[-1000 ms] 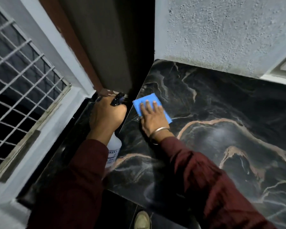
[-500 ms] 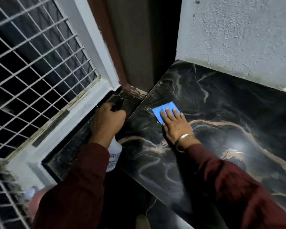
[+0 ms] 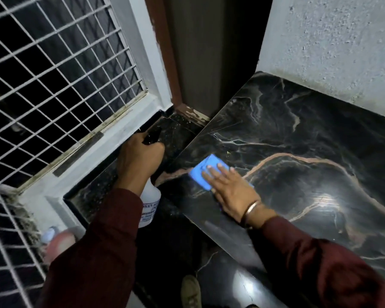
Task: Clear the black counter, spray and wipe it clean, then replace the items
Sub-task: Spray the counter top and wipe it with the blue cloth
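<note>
A white metal window grille (image 3: 53, 85) fills the left of the scene, above a dark speckled stone sill (image 3: 93, 192). Just right of it, the person's left hand (image 3: 138, 161) grips the neck of a white plastic spray bottle with a black trigger head (image 3: 150, 202), fingers curled round it, the bottle held upright off the left edge of the tabletop. The right hand (image 3: 231, 192), fingers spread flat and a metal bangle (image 3: 250, 211) on the wrist, presses a folded blue cleaning cloth (image 3: 203, 172) onto the glossy black marble tabletop veined in tan and white (image 3: 298, 152), near its left edge. A rough white plastered wall (image 3: 331, 41) rises along the tabletop's far edge.
</note>
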`<action>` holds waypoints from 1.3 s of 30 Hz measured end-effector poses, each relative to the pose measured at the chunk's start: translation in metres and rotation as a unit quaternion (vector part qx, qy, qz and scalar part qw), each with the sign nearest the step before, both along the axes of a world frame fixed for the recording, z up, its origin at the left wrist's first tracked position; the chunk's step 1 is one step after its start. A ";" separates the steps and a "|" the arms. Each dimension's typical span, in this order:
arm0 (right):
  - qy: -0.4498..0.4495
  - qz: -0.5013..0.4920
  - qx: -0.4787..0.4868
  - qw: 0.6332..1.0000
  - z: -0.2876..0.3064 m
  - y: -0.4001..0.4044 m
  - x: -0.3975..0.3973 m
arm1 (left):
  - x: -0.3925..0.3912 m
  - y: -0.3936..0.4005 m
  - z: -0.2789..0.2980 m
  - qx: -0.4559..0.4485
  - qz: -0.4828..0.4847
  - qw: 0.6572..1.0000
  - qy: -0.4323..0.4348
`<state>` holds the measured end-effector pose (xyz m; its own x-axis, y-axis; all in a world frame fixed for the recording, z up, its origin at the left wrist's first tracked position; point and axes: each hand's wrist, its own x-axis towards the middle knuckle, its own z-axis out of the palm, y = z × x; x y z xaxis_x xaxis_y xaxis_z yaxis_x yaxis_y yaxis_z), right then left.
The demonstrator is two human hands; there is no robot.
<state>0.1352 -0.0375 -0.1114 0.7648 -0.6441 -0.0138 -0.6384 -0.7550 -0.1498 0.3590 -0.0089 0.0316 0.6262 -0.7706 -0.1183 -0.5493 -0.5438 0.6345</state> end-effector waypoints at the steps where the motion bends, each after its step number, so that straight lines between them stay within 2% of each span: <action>1: 0.000 -0.062 0.009 0.998 0.004 -0.019 0.003 | 0.002 0.001 0.000 -0.002 0.000 1.000 0.003; 3: -0.011 -0.144 0.045 0.988 0.007 -0.035 0.032 | 0.004 0.003 0.001 -0.004 0.001 1.000 0.004; 4: -0.009 -0.150 0.051 0.987 0.004 -0.033 0.052 | 0.004 0.002 0.001 -0.004 0.002 1.000 0.001; 8: -0.023 0.005 0.015 1.000 -0.003 0.019 0.082 | -0.011 -0.001 -0.001 -0.007 -0.013 1.000 -0.011; 10: -0.049 0.065 0.041 0.996 -0.006 0.042 0.053 | -0.017 -0.003 -0.004 -0.007 -0.025 1.000 -0.009; 12: -0.039 0.089 0.045 0.994 -0.004 0.042 0.014 | -0.023 -0.006 -0.008 -0.002 -0.030 1.000 0.004; 14: -0.021 0.042 -0.006 0.999 -0.004 0.014 -0.022 | -0.028 -0.008 -0.011 0.005 -0.034 0.999 0.010; 15: -0.010 -0.018 -0.031 0.999 -0.004 -0.009 -0.040 | -0.031 -0.009 -0.013 0.005 -0.038 0.999 0.013; 18: 0.005 -0.232 -0.017 0.973 0.002 -0.071 -0.076 | -0.038 -0.009 -0.012 0.005 -0.049 0.999 0.013; 20: -0.010 -0.294 0.001 0.956 0.006 -0.076 -0.062 | -0.043 -0.011 -0.011 0.005 -0.051 0.999 0.007; 22: -0.004 -0.229 -0.034 0.973 -0.002 -0.045 -0.027 | -0.051 -0.014 -0.009 0.006 -0.053 0.999 0.004; 25: -0.024 -0.037 -0.035 0.998 -0.008 0.044 -0.003 | -0.068 -0.020 -0.011 -0.001 -0.061 0.998 0.008; 27: -0.037 0.040 0.007 0.998 -0.003 0.082 -0.024 | -0.080 -0.023 -0.013 -0.005 -0.070 0.998 0.001; 29: -0.029 0.056 0.012 0.998 -0.003 0.082 -0.062 | -0.090 -0.025 -0.013 -0.001 -0.081 0.997 -0.005; 31: -0.017 0.011 -0.021 1.000 -0.004 0.052 -0.102 | -0.100 -0.028 -0.013 0.007 -0.093 0.996 -0.004; 33: 0.006 -0.102 -0.044 0.994 -0.006 0.006 -0.143 | -0.110 -0.028 -0.014 0.000 -0.104 0.995 -0.001; 36: -0.001 -0.281 -0.032 0.959 0.001 -0.044 -0.168 | -0.124 -0.029 -0.015 -0.010 -0.124 0.992 -0.013; 38: -0.007 -0.277 -0.049 0.960 0.000 -0.037 -0.135 | -0.125 -0.032 -0.014 -0.012 -0.117 0.993 -0.013; 39: -0.018 -0.240 -0.065 0.968 -0.003 -0.020 -0.113 | -0.128 -0.032 -0.013 -0.009 -0.114 0.993 -0.013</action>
